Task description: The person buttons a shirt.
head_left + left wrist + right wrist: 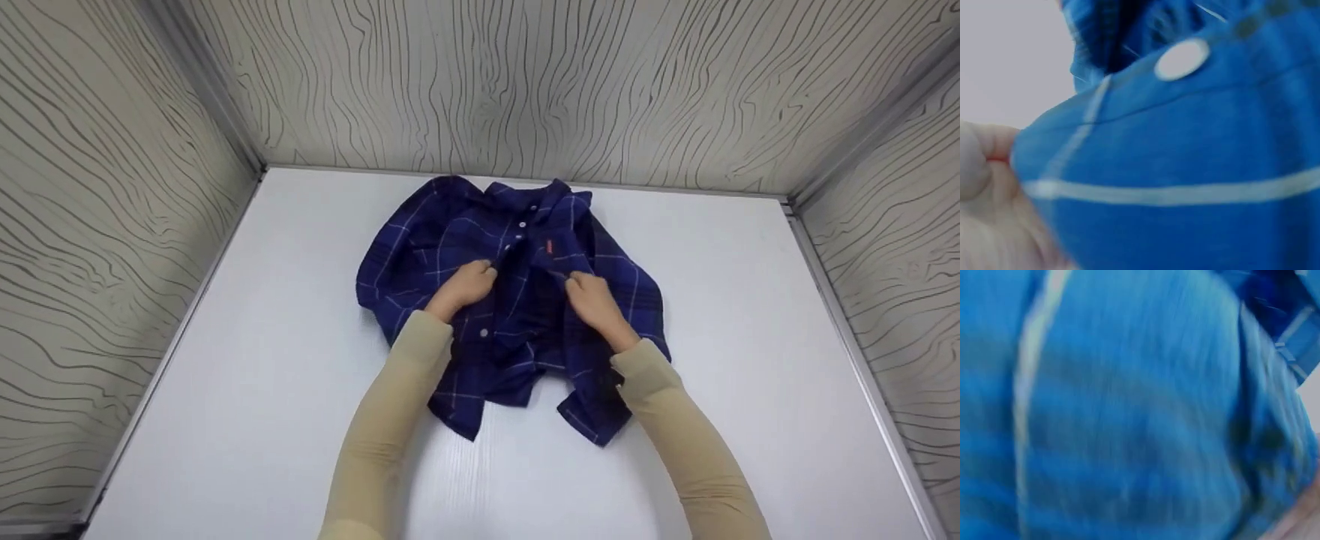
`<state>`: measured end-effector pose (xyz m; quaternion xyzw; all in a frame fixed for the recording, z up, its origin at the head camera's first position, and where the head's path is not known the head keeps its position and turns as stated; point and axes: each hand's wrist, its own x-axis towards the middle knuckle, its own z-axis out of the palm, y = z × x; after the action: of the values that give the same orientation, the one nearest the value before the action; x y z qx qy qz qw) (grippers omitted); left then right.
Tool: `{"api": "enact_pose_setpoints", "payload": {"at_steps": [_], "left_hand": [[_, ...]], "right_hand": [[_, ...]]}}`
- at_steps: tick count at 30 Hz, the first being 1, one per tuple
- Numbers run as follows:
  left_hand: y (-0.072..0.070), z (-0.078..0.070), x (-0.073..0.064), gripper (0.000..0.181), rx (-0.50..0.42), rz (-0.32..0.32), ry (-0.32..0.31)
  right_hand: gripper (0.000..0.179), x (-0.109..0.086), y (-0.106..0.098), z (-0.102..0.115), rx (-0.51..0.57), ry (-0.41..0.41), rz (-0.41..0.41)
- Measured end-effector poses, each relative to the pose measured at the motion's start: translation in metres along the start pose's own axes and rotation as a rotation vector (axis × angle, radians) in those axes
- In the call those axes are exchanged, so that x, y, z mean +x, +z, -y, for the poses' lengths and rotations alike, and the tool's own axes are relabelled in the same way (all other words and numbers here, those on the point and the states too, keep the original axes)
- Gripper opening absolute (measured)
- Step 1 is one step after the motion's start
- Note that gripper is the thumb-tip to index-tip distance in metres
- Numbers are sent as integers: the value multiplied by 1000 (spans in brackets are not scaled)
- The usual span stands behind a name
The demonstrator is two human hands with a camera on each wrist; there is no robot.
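Note:
A dark blue plaid shirt (457, 232) with white buttons and a small red mark on the chest lies on the white table, collar toward the back wall. Its front hangs partly apart between the hands. My left hand (469, 283) pinches the left front edge of the shirt. On the other front edge, below the red mark, my right hand (592, 300) grips the cloth. Close up in the left wrist view, the shirt (1174, 146) shows a button and pale stripes beside the fingers. Blurred shirt cloth (1129, 405) fills most of the right wrist view, hiding most of that hand.
The white table (262, 360) runs out on both sides of the shirt. Wood-pattern panels (480, 90) stand at the back and both sides, joined by grey metal corner strips (202, 82). Both forearms wear beige sleeves.

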<state>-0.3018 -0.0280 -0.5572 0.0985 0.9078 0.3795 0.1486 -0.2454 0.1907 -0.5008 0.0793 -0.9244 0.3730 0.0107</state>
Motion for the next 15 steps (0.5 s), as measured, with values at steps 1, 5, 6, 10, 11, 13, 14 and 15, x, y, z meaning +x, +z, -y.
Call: {"api": "enact_pose_setpoints", "payload": {"at_steps": [1, 5, 6, 10, 11, 13, 14, 15], "left_hand": [[5, 2, 5, 45, -62, -6, 8], [1, -36, -28, 44, -253, 30, 36], [3, -46, -36, 42, -236, 31, 58], [24, -61, -44, 33, -126, 77, 101], [32, -59, -44, 32, -73, 78, 128], [66, -24, -18, 34, 7, 124, 221], [86, -1, -1, 37, 42, 164, 277], [106, 25, 17, 42, 81, 209, 323]], "right_hand": [[23, 0, -8, 4, 78, 7, -44], [20, -5, -32, 21, 349, 12, -122], [21, -6, -35, 24, 406, -11, -110], [18, -12, -31, 38, 480, -241, 24], [15, -15, -26, 41, 466, -305, 79], [11, -18, -15, 43, 413, -414, 192], [12, -18, -7, 40, 374, -451, 258], [14, -19, 1, 37, 340, -467, 322]]}}
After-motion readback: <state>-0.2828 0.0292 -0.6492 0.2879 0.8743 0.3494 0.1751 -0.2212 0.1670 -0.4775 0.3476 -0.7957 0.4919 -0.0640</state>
